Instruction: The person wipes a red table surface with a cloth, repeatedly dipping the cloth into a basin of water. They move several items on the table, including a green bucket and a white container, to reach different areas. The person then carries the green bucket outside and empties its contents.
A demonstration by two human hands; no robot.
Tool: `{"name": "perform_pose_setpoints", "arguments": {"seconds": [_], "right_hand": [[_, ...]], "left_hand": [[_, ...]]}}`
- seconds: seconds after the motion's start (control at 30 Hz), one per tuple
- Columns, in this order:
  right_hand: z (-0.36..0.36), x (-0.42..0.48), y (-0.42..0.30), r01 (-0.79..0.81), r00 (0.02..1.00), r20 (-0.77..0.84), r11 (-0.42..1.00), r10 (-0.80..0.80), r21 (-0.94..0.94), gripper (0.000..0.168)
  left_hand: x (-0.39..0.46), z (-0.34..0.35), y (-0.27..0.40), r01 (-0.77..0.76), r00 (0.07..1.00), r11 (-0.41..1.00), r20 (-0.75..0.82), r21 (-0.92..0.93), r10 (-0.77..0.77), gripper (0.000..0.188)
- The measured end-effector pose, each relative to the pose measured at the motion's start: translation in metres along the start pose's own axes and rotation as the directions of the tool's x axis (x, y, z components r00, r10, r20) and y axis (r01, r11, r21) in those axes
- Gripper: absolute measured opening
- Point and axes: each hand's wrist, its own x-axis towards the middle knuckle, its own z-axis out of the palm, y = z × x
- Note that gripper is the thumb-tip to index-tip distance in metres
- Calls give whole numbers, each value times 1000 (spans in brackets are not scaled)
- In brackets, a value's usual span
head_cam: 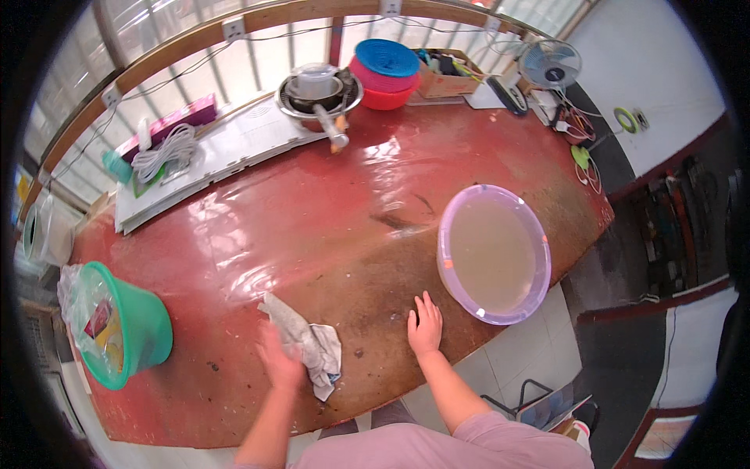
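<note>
A crumpled greyish-white cloth lies on the worn red tabletop. My left hand is at the cloth's left edge, blurred, with its fingers apart; whether it grips any of the fabric cannot be told. To the right, my right hand rests palm down on the brown, worn part of the table, fingers slightly spread and nothing in it. Just beyond that hand, near the table's right front edge, stands a purple plastic basin holding cloudy brownish water.
At left stands a green plastic bin lined with a clear bag. Along the back are white panels with a coiled white cable, a metal bowl with pans, stacked colored baskets, a cardboard box and a fan.
</note>
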Motion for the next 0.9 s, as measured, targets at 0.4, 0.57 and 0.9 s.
{"name": "perform_pose_setpoints", "arguments": {"seconds": [0.4,0.57,0.9], "right_hand": [[-5,-4,29,14,996,84,980,3,-199,51],[-2,2,28,35,998,66,984,-24,-174,51],[5,-3,32,12,997,79,976,6,-219,53]], "left_hand": [[137,101,150,-56,994,957,110,285,25,74],[235,121,190,-103,991,962,109,252,77,70],[-30,72,128,-522,791,837,460,164,403,66]]}}
